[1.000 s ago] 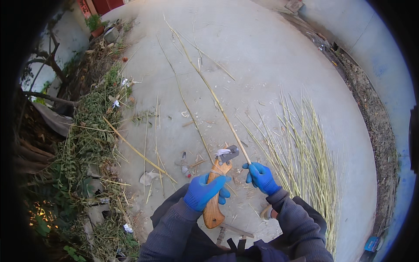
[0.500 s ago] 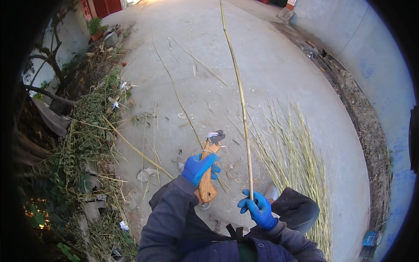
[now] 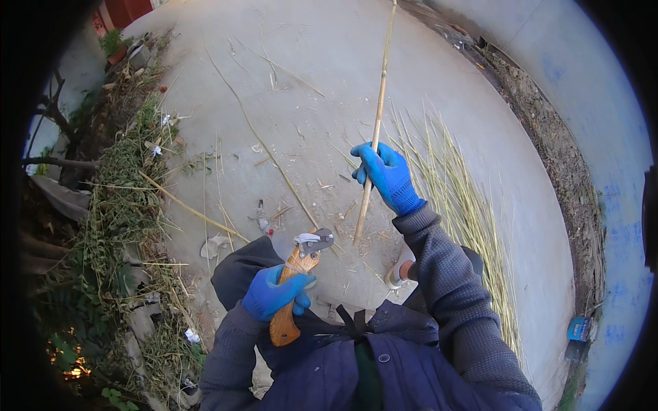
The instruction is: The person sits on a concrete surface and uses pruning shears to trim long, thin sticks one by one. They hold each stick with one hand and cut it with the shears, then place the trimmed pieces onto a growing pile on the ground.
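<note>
My left hand [image 3: 274,293], in a blue glove, is closed around the wooden handle of a cutting tool [image 3: 306,257] with a grey metal head. The tool is held low before my body, its head pointing up and away from me. A long, thin, yellowish-brown stalk [image 3: 382,89] is gripped in my gloved right hand [image 3: 389,179]. Its lower end hangs a little below that hand, apart from the tool head, and its upper part runs off the top of the view. Many thin pale stalks [image 3: 456,195] lie spread on the ground beside my right arm.
Loose stalks and small chips litter the concrete ground [image 3: 288,137]. On the left is a heap of dried, leafy plants [image 3: 120,212] with branches behind it. A pale blue wall [image 3: 596,96] stands on the right, with a blue container [image 3: 578,329] near its foot.
My right hand has moved forward and now grips the stalk higher up, leaving its lower end showing. The left hand with the tool has shifted down and left in view; the view has tilted somewhat.
</note>
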A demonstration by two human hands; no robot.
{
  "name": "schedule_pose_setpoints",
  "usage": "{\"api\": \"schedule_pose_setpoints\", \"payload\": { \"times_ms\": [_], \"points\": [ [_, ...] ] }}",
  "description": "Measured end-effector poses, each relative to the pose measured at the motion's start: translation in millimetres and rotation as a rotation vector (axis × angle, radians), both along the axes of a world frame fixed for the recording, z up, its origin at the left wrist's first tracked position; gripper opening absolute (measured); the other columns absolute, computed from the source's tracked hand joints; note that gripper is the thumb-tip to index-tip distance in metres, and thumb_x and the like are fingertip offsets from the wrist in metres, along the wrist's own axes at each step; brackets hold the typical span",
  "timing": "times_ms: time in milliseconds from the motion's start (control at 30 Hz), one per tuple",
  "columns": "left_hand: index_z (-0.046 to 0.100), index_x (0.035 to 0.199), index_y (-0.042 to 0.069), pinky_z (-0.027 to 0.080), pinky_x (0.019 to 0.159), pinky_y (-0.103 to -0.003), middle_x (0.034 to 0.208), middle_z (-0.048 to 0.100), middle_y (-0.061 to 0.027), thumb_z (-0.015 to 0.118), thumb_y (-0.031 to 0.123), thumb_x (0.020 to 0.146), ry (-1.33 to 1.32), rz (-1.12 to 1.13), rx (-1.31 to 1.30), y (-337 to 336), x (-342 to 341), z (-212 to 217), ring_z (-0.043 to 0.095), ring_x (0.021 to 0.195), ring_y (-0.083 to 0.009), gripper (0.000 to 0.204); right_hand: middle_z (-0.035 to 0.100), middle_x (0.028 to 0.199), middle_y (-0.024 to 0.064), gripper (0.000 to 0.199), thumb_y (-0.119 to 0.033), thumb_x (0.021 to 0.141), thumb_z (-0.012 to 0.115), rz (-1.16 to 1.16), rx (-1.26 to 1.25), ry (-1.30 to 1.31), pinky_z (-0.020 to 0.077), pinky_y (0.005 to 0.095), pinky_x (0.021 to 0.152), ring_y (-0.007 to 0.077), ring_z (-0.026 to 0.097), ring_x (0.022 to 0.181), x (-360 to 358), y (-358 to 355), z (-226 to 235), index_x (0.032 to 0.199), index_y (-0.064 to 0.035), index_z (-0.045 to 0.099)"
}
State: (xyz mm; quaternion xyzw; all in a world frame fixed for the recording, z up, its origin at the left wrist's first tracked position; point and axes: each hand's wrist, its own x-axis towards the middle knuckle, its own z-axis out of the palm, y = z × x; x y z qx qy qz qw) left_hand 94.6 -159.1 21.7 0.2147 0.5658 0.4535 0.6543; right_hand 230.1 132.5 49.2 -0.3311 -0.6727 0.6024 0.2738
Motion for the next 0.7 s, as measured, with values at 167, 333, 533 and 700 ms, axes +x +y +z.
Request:
{"api": "schedule_pose_setpoints", "payload": {
  "times_ms": [167,333,533,700],
  "points": [
    [0.064,0.112,-0.003,0.056,0.059,-0.026,0.079,0.069,-0.0087,0.066,0.022,0.095,-0.032,-0.086,-0.071,-24,37,11,0.067,0.066,-0.013,0.03,0.061,0.063,0.0051,0.03,-0.026,0.097,0.055,-0.104,-0.037,0.027,0.0555,0.0278,0.063,0.0125,0.063,0.058,7,-6,-14,0.104,0.0012,0.065],
    [0.064,0.112,-0.002,0.055,0.059,-0.027,0.08,0.07,-0.0083,0.065,0.022,0.094,0.039,-0.125,-0.047,-18,53,15,0.067,0.067,-0.0124,0.03,0.062,0.067,0.0052,0.032,-0.029,0.096,0.058,-0.111,-0.05,0.016,0.0533,0.0253,0.057,0.0113,0.064,0.059,16,-25,-21,0.105,0.0011,0.065],
    [0.063,0.111,-0.002,0.053,0.057,-0.026,0.076,0.07,-0.0066,0.065,0.017,0.093,0.185,-0.181,-0.008,-12,68,18,0.066,0.063,-0.0113,0.026,0.063,0.071,0.0047,0.031,-0.031,0.094,0.062,-0.141,-0.026,-0.004,0.0497,0.0243,0.05,0.0104,0.063,0.056,24,-40,-18,0.103,-0.0011,0.067],
    [0.065,0.106,-0.002,0.055,0.058,-0.027,0.075,0.071,-0.0073,0.067,0.019,0.091,0.313,-0.149,0.038,-14,73,16,0.069,0.064,-0.0117,0.027,0.061,0.065,0.0015,0.022,-0.026,0.09,0.065,-0.233,0.005,-0.011,0.0476,0.0263,0.052,0.0088,0.058,0.055,29,-58,-27,0.09,-0.0037,0.064]
  ]
}}
